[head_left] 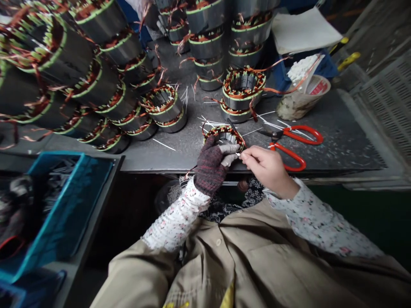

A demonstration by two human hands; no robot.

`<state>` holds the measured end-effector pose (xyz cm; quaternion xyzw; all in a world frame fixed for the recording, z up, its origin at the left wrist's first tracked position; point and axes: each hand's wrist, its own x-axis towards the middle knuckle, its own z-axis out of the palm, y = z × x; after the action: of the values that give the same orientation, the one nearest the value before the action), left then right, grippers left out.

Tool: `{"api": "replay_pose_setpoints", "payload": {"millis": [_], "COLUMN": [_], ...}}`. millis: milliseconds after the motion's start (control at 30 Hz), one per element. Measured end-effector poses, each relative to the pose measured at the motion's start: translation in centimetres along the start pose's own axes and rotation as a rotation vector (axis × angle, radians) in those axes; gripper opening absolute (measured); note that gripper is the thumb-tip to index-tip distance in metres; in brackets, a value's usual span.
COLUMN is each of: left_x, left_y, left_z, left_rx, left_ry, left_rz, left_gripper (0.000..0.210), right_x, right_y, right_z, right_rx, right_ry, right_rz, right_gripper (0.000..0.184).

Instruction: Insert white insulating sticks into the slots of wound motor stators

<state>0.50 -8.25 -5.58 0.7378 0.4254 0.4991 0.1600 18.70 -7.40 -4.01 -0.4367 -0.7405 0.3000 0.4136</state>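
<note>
A motor stator with copper windings and yellow-green insulation lies near the bench's front edge. My left hand, in a dark knitted glove with pale covering on some fingers, grips its near side and hides part of it. Bare and pinched closed, my right hand is at the stator's near right rim. Between its thumb and finger shows the tip of a thin white strip; the rest of that strip is hidden. Red-handled scissors lie spread just right of my right hand.
Stacked stators stand behind the work, with more stacks at left. Loose white strips litter the bench. A plastic cup stands at right. A teal bin sits lower left. Another person's gloved hand shows at the back.
</note>
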Motion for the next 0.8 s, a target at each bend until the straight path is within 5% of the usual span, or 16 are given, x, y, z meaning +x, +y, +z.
{"api": "replay_pose_setpoints", "payload": {"millis": [467, 633, 800], "left_x": [0.0, 0.1, 0.1], "left_y": [0.0, -0.2, -0.3], "left_z": [-0.1, -0.2, -0.1], "left_rx": [0.073, 0.095, 0.11], "left_ry": [0.023, -0.009, 0.019], "left_rz": [0.088, 0.139, 0.17], "left_gripper": [0.012, 0.015, 0.014], "right_x": [0.0, 1.1, 1.1], "right_y": [-0.8, 0.7, -0.3], "right_z": [-0.5, 0.4, -0.1], "right_rx": [0.051, -0.085, -0.139], "right_ry": [-0.002, 0.021, -0.108], "right_rz": [-0.05, 0.056, 0.075], "right_gripper": [0.025, 0.022, 0.027]}}
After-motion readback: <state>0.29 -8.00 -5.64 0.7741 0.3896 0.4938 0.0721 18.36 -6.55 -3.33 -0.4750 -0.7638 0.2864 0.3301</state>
